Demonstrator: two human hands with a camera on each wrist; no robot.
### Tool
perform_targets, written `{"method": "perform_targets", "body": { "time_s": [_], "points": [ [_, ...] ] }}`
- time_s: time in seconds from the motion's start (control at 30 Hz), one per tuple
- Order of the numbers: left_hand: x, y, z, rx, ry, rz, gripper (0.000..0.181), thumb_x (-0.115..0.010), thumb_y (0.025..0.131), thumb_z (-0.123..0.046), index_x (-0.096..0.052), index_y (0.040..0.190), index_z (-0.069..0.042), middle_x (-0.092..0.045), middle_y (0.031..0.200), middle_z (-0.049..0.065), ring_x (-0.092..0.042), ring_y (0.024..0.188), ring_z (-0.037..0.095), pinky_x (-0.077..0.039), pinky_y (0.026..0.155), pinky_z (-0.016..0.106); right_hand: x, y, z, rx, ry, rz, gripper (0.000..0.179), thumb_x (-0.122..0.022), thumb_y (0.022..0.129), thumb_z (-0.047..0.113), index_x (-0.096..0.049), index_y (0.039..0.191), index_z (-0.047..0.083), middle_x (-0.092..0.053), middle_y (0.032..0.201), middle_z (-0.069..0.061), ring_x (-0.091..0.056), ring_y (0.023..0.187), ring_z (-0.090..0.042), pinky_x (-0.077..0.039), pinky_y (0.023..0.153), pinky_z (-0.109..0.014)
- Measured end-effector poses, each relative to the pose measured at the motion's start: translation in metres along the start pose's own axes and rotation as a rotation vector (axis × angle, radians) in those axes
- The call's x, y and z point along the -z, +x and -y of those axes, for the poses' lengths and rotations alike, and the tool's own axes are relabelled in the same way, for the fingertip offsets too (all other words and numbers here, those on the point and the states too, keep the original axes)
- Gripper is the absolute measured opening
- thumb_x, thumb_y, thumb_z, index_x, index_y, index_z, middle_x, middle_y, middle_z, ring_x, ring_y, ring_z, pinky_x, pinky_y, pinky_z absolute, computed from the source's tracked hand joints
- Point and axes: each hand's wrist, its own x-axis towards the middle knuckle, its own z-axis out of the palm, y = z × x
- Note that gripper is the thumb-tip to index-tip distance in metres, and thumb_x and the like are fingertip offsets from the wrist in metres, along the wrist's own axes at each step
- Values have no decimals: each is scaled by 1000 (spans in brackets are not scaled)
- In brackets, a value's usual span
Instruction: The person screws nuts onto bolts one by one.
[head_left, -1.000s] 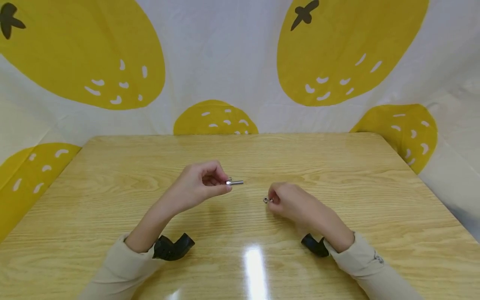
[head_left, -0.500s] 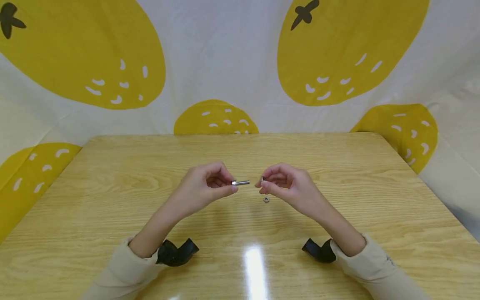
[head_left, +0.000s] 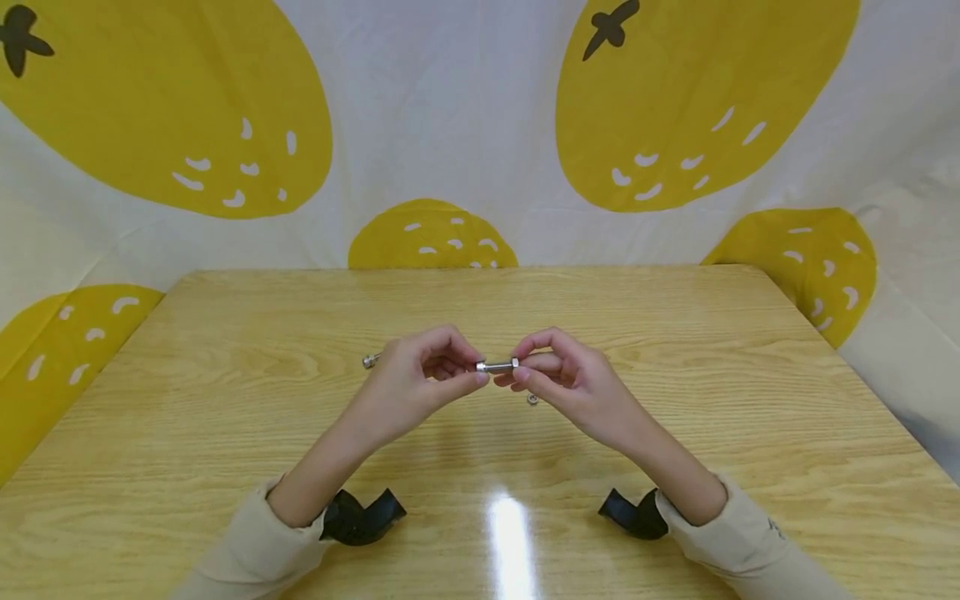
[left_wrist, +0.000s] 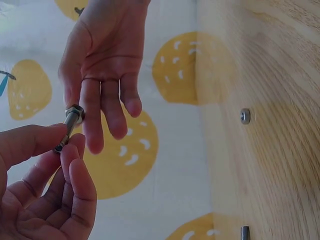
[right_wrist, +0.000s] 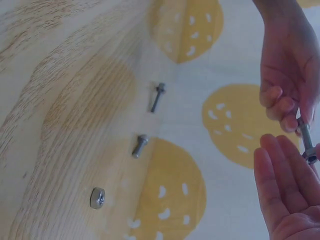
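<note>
Between the thumb and fingers of my left hand (head_left: 416, 375) is the head end of a silver bolt (head_left: 498, 367), held level above the table. My right hand (head_left: 581, 379) pinches a hex nut (head_left: 515, 364) at the bolt's other end. In the left wrist view the nut (left_wrist: 76, 113) meets the bolt's tip; whether it is threaded on, I cannot tell. The right hand's other fingers are loosely extended below the bolt. A loose nut (head_left: 532, 399) lies on the table under the right hand's fingers.
On the wooden table (head_left: 645, 308), a longer bolt (right_wrist: 157, 97) and a shorter bolt (right_wrist: 140, 145) lie near the loose nut in the right wrist view. Past my left hand, one bolt (head_left: 371, 360) is partly hidden in the head view. A patterned cloth (head_left: 442, 125) hangs behind.
My right hand has lifted a nut off the table and brought it to the bolt's end. The left hand has shifted slightly right with the bolt, uncovering another bolt behind it.
</note>
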Motion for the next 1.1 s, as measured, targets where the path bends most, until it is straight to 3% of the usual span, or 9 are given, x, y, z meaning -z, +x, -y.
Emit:
{"method": "perform_targets", "body": {
  "time_s": [0.2,0.47,0.77,0.87,0.97,1.0,1.07,1.1],
  "points": [
    [-1,-1,0,1,6,-21,12,-71,82,-14,-64,90,-7,-67,84,4,-61,72,12,-52,64,24,0,-1,2,10,-17,-7,23,-56,93,10,-51,113,0,-68,102,-19,-66,90,-10,-53,70,-28],
    [-2,-1,0,-6,-1,-31,13,-71,83,-13,-64,92,-8,-68,85,3,-62,74,12,-53,65,25,-1,-2,5,74,-117,-27,20,-56,92,6,-52,111,1,-69,103,-15,-65,93,-8,-51,66,-26],
    [-5,-2,-3,-8,6,-53,13,-71,82,-15,-65,92,-8,-69,84,2,-63,74,10,-53,65,25,-3,-2,7,120,-212,-61,17,-57,91,6,-55,109,3,-71,102,-8,-66,98,-13,-53,77,-27],
    [-5,-3,-4,-4,5,-60,12,-71,83,-14,-65,92,-9,-69,84,1,-63,73,10,-53,64,26,-3,-2,6,117,-232,-71,16,-57,91,7,-56,107,5,-72,99,-6,-65,82,-8,-47,61,-22],
    [-6,-3,-5,3,1,-65,11,-71,83,-15,-65,91,-11,-68,84,0,-63,73,10,-53,64,26,-3,-2,5,115,-249,-77,13,-56,92,9,-57,105,6,-72,97,-5,-58,71,-3,-33,48,-24],
    [-6,-3,-5,-1,-2,-66,11,-71,83,-14,-65,92,-11,-68,84,0,-63,73,10,-53,65,26,-3,-2,5,118,-256,-78,11,-55,93,9,-57,103,7,-73,96,-4,-57,71,-2,-30,47,-26],
    [-7,-3,-5,-9,-7,-69,12,-71,82,-14,-65,92,-9,-68,84,1,-63,74,11,-53,65,26,-4,-2,6,119,-259,-74,10,-53,94,11,-58,102,8,-73,96,-3,-60,77,-4,-35,52,-25],
    [-7,-3,-5,-6,-13,-69,12,-71,82,-14,-65,92,-10,-68,85,1,-63,74,11,-53,65,26,-4,-2,6,114,-265,-73,10,-52,95,12,-58,101,8,-73,95,-2,-59,71,-3,-35,52,-25]
  ]
}}
